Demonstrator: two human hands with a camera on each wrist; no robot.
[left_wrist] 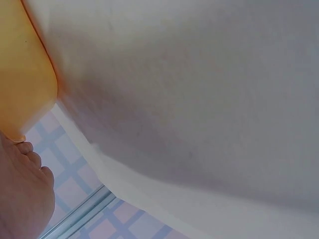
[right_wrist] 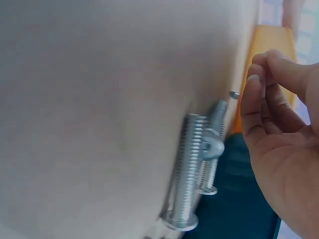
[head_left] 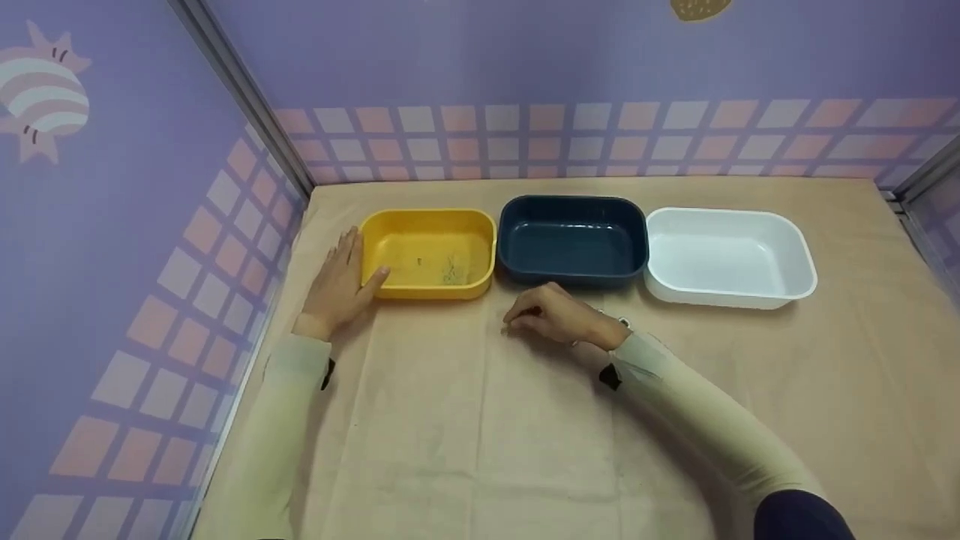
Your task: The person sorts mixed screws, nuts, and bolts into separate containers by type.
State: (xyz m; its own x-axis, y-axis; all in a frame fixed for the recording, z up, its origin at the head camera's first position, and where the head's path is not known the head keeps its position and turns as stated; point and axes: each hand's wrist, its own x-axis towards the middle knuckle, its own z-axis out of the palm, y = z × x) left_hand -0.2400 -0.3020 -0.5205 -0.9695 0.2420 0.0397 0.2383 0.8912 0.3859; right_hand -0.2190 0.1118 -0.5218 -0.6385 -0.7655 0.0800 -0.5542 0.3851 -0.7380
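My left hand (head_left: 336, 289) rests with straight fingers along the left wall of the yellow tray (head_left: 427, 292), its thumb over the near rim. Small thin dark pieces (head_left: 454, 271) lie in that tray, toward its right side. In front of the dark blue tray (head_left: 574, 279), my right hand (head_left: 551, 313) is low over the cloth. The right wrist view shows its thumb and fingertips brought together, with nothing visible between them. A tiny metal piece (right_wrist: 234, 94) shows beside the fingers. Thick threaded bolts (right_wrist: 189, 167) lie under the wrist, one with a nut (right_wrist: 213, 146) beside it.
A white tray (head_left: 731, 298) stands to the right of the dark blue one, the three in a row at the back. A beige cloth (head_left: 547, 450) covers the table. Purple panels (head_left: 480, 60) with a tile pattern rise behind and at the left.
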